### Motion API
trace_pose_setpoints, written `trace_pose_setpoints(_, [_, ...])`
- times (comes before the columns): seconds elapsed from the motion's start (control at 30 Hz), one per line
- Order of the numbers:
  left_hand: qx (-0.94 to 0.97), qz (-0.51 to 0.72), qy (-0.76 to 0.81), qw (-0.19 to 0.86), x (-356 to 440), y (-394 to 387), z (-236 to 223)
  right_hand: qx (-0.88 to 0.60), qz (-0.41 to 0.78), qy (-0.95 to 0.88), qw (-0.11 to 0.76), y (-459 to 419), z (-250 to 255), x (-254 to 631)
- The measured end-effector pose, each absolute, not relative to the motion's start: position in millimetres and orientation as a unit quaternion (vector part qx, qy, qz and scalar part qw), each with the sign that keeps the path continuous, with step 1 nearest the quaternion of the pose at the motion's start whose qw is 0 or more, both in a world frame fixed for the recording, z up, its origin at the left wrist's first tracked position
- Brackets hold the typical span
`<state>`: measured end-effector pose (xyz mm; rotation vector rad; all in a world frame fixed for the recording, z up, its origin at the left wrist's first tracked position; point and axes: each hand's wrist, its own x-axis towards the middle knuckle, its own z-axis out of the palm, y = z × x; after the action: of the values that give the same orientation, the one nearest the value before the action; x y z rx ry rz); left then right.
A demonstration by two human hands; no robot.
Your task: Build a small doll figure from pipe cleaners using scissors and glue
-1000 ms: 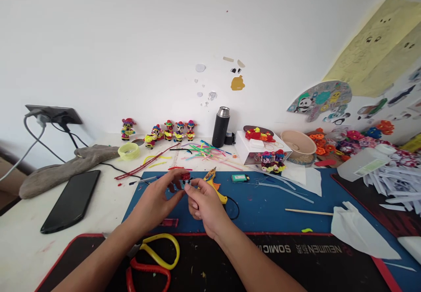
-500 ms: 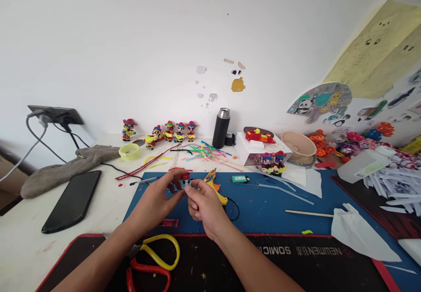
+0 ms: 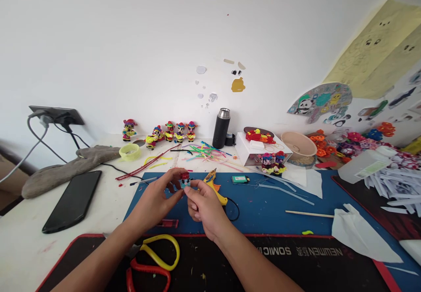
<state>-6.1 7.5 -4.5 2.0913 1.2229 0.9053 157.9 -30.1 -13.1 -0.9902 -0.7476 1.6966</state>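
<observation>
Small doll (image 3: pixel 184 176): It was up between the two hands, over the blue mat (image 3: pixel 263 206). Its top was red.
Right hand (image 3: pixel 207 202): The thumb and a finger made a narrow pinch and held the small doll low down.
Left hand (image 3: pixel 154 201): The thumb and pointing finger curled round the other side of the small doll. I could not tell if they squeezed it.
Glue gun (image 3: pixel 215 186): It was yellow and lay just past the right hand.
Scissors (image 3: pixel 153 255): They had one yellow handle and one red one, and lay on the black mat (image 3: pixel 197 261).
Peach bowl (image 3: pixel 291 138): One thin, bent thing was in it.
White box (image 3: pixel 242 149): Red and yellow bits (image 3: pixel 259 136) were on top. Its inside was hidden.
Black bottle (image 3: pixel 220 132): It stood near the wall with a silver top. What was in it did not show.
Black cup (image 3: pixel 230 140): It was just beside the black bottle.
Clear bottle (image 3: pixel 355 169): It was tilted, near a heap of white strips (image 3: pixel 391 186). I could not tell what it held.
Yellow tub (image 3: pixel 130 154): It was round and might have been a roll of tape.
</observation>
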Motion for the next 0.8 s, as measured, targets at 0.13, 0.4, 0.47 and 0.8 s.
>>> trace_pose_setpoints(0.13, [0.78, 0.334, 0.453, 0.273, -6.1, 7.0, -3.8, -0.411, 0.7, -0.31, 0.496, -29.9, -13.5, 157.9])
trace_pose_setpoints(0.4, [0.779, 0.346, 0.449, 0.267, -5.9, 7.1, -4.7, -0.415, 0.697, -0.309, 0.497, -30.0, -14.2, 157.8])
trace_pose_setpoints(0.47, [0.778, 0.35, 0.448, 0.267, -5.9, 7.7, -3.8, -0.413, 0.698, -0.31, 0.497, -30.0, -13.6, 158.0])
trace_pose_setpoints(0.8, [0.777, 0.354, 0.443, 0.273, -5.4, 7.0, -0.5, -0.403, 0.699, -0.316, 0.5, -30.7, -10.7, 158.7])
